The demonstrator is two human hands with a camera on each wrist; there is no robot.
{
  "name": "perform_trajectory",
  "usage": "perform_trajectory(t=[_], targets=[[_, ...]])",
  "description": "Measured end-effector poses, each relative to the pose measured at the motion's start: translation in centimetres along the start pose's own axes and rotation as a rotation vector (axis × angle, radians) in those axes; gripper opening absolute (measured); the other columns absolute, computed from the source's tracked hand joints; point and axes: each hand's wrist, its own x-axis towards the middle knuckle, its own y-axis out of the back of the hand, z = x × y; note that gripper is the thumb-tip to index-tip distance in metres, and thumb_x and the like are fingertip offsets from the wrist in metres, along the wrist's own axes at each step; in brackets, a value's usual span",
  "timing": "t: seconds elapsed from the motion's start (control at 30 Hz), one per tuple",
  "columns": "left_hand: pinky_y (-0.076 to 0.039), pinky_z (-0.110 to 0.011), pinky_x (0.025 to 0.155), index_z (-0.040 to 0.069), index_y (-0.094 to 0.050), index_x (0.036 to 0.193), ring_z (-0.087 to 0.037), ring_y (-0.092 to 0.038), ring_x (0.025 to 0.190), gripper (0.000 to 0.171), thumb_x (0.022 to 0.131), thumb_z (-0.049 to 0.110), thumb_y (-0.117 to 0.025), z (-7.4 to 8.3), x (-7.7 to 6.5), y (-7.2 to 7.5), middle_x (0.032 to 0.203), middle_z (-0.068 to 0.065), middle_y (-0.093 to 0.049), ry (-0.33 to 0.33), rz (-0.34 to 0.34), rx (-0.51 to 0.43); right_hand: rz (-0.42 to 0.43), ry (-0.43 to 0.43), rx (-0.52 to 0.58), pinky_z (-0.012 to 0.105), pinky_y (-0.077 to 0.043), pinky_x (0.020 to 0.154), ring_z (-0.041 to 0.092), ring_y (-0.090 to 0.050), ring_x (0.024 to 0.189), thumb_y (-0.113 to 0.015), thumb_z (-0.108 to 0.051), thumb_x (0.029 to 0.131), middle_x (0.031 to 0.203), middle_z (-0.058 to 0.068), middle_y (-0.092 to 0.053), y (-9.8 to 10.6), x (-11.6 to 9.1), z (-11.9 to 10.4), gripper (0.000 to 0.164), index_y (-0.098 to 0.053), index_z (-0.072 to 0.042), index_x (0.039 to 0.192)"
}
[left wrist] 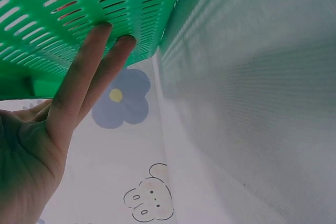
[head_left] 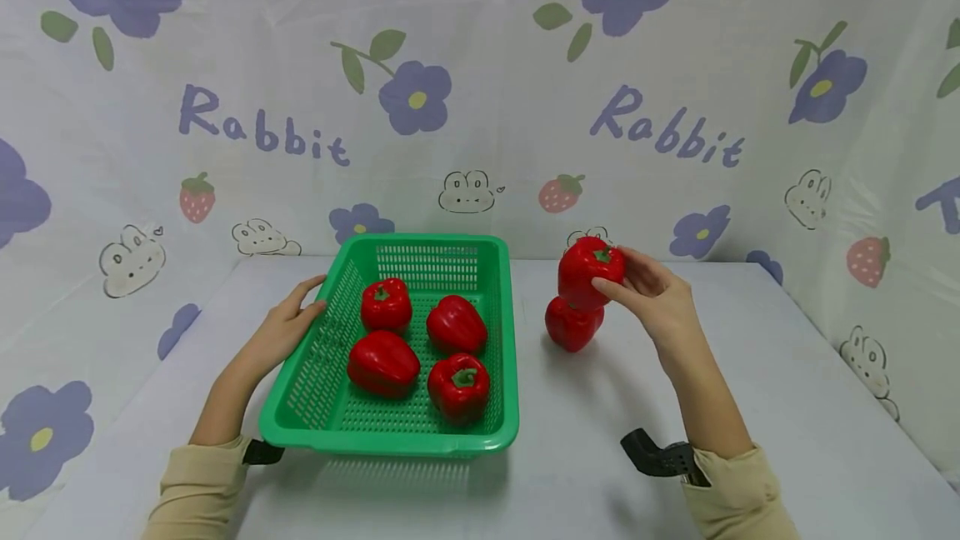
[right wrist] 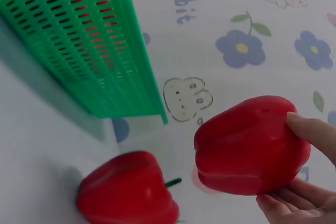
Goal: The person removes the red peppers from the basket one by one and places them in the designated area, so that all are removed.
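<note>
The held red pepper (head_left: 582, 273) is up off the counter (head_left: 757, 340), to the right of the basket, its green stem facing the person. The right hand (head_left: 662, 294) pinches it, thumb on the near side and fingers round the far side, the gap just as wide as the pepper. That skin is glossy and looks smooth, so the likeliest trouble is a slip: a light or off-centre grip could let the pepper turn and drop. Straight below, apart from it, a second pepper (right wrist: 128, 190) stands on the counter with its stem up; a low swing or a fall could strike this one and set it rolling. The green basket (head_left: 390, 442) has a raised rim, and carrying anything across too low would catch on that edge. Inside lie four peppers (head_left: 384, 363), spaced loosely over the slatted floor; one let go from high up might bounce or shove them about. At the basket's left side, the left hand (head_left: 281, 332) has its fingers extended against the outer wall, not wrapped round anything. Such contact steadies the basket only weakly, I judge: a hard push could slide it along the counter, while a knock from the right might shift it.
</note>
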Motion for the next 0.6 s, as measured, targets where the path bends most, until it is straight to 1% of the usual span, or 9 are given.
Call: perform_trajectory(t=[0.2, 0.33, 0.47, 0.6], targets=[[-0.053, -0.031, 0.07, 0.009, -0.017, 0.156, -0.022, -0.068, 0.087, 0.058, 0.107, 0.032, -0.035, -0.3, 0.2, 0.0, 0.123, -0.032, -0.061, 0.001, 0.003, 0.006, 0.06, -0.032, 0.011, 0.026, -0.039, 0.104, 0.024, -0.037, 0.144, -0.071, -0.04, 0.088, 0.157, 0.006, -0.037, 1.1, 0.2, 0.8, 0.079, -0.034, -0.018, 0.153], [-0.053, -0.03, 0.07, 0.01, -0.017, 0.156, -0.021, -0.068, 0.086, 0.058, 0.107, 0.033, -0.035, -0.3, 0.2, 0.0, 0.123, -0.032, -0.06, 0.0, 0.005, 0.009, 0.081, -0.036, 0.013, 0.024, -0.039, 0.103, 0.024, -0.038, 0.144, -0.071, -0.039, 0.088, 0.157, 0.007, -0.037, 1.5, 0.3, 1.4, 0.079, -0.033, -0.017, 0.153], [-0.054, -0.03, 0.07, 0.012, -0.018, 0.157, -0.02, -0.068, 0.086, 0.059, 0.106, 0.036, -0.036, 0.1, -0.1, 0.0, 0.123, -0.031, -0.061, -0.002, 0.001, -0.001, 0.102, -0.049, -0.004, 0.025, -0.039, 0.103, 0.026, -0.038, 0.144, -0.071, -0.042, 0.088, 0.158, 0.008, -0.036, 1.8, 0.4, 2.1, 0.081, -0.031, -0.017, 0.154], [-0.054, -0.031, 0.07, 0.014, -0.018, 0.157, -0.019, -0.068, 0.084, 0.059, 0.106, 0.038, -0.036, 0.3, -0.3, 0.0, 0.122, -0.031, -0.061, -0.002, 0.0, -0.006, 0.137, -0.069, -0.003, 0.028, -0.039, 0.104, 0.027, -0.037, 0.144, -0.07, -0.04, 0.088, 0.158, 0.008, -0.034, 2.1, 0.5, 2.7, 0.081, -0.03, -0.018, 0.155]])
